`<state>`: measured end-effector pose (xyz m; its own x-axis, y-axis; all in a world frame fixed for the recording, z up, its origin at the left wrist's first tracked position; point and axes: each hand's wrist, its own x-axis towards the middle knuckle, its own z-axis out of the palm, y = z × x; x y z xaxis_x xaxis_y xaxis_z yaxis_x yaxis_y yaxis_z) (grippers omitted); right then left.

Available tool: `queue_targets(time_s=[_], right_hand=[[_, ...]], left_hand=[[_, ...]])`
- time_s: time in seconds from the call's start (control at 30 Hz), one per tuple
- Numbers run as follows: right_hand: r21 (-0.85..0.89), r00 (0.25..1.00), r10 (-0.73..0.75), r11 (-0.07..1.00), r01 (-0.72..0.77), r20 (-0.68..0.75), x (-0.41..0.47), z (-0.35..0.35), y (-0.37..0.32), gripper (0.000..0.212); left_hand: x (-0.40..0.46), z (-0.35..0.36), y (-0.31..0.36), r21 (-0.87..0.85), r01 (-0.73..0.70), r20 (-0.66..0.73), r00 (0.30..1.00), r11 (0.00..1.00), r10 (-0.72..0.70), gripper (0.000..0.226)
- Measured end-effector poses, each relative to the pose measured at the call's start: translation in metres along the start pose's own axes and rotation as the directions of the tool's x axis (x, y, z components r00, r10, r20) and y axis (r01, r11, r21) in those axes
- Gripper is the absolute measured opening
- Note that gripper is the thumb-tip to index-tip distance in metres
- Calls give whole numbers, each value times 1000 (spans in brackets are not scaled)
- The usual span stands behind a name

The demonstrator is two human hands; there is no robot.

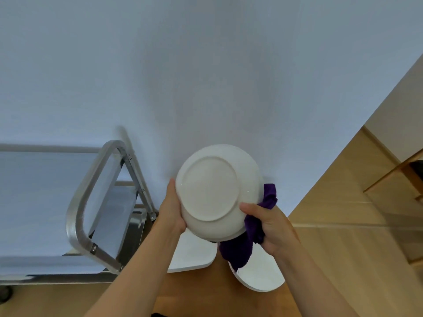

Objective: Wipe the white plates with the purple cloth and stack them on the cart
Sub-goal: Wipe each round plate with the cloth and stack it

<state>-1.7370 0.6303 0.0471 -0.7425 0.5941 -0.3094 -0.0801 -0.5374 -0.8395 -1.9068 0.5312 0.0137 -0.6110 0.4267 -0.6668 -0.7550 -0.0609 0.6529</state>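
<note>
A pale wall [206, 65] fills most of the head view; it is plain, and its foot is hidden behind the things in front. To the right a light wooden floor or panelling [343, 202] runs off the edge, with a wooden frame [393, 172] cut off at the border, too little of it showing to say what it is. At the left stands the metal cart [96, 202]; its tubular handle loop and part of two shelves show, the rest is cut off by the left edge, and a dark wheel [5, 292] peeps in at the bottom corner. Below the hands lies a wooden tabletop [199, 291], largely covered by the forearms; on it rest two white plates, one [194, 255] under the left wrist and one [261, 275] under the right, each only partly visible. Held up in the middle is a white plate [215, 191], its underside and foot ring turned to the camera, so its upper face cannot be seen. The left hand [171, 209] grips its left rim, palm against the edge, the fingers hidden behind the plate. The right hand [265, 223] holds the purple cloth [249, 232] bunched against the plate's lower right rim, thumb on the underside, fingers curled round the cloth; the cloth hangs down behind the plate and over the right-hand plate.
</note>
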Motion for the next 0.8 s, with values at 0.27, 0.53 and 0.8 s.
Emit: queue_targets(time_s=[0.27, 0.53, 0.8], right_hand=[[-553, 876, -363, 821, 141, -316, -4, 5, -4, 37], [-907, 874, -263, -218, 360, 410, 16, 43, -29, 120], [-842, 789, -346, -3, 540, 507, 30, 38, -54, 96]], left_hand=[[-10, -5, 46, 689, -569, 46, 652, 449, 756, 61], [-36, 21, 40, 809, -587, 422, 539, -34, 729, 54], [-61, 18, 44, 740, -672, 445, 469, -18, 763, 52]])
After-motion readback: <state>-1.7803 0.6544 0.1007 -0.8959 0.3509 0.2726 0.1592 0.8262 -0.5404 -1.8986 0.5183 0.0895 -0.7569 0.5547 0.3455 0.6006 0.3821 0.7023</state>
